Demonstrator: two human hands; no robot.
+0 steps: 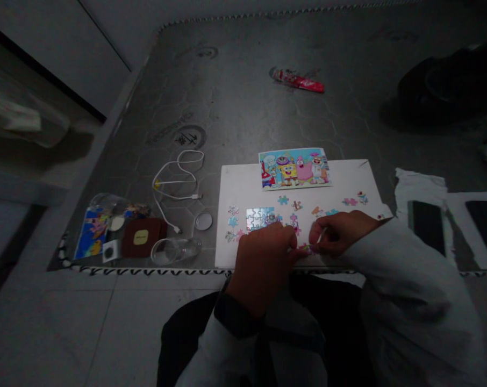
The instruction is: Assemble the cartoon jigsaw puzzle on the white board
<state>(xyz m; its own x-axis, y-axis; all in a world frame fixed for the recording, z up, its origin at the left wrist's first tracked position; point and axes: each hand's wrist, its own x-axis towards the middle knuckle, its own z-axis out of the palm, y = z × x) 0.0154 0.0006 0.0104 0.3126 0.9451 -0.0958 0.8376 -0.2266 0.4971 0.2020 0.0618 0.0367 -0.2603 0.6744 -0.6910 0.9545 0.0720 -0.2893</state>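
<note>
Both of my hands meet over the near edge of a white board (243, 180). My left hand (263, 258) is closed, its fingertips pinching the left side of a small colourful jigsaw puzzle piece (308, 249). My right hand (344, 231) pinches at the right of it, with a pale edge of a piece between thumb and finger. A partly joined blue section of puzzle (259, 216) lies just beyond my left hand, which hides its near side. Several loose pieces lie around, among them a blue piece (283, 200) and a pink piece (350, 202).
A cartoon picture card (295, 170) lies at the board's far edge. Left of the board are a white cable (174, 196), a clear cup (174, 251), a round lid (203, 221) and a brown box (141, 237). Phones (427, 226) lie right; a red packet (302, 81) lies farther back.
</note>
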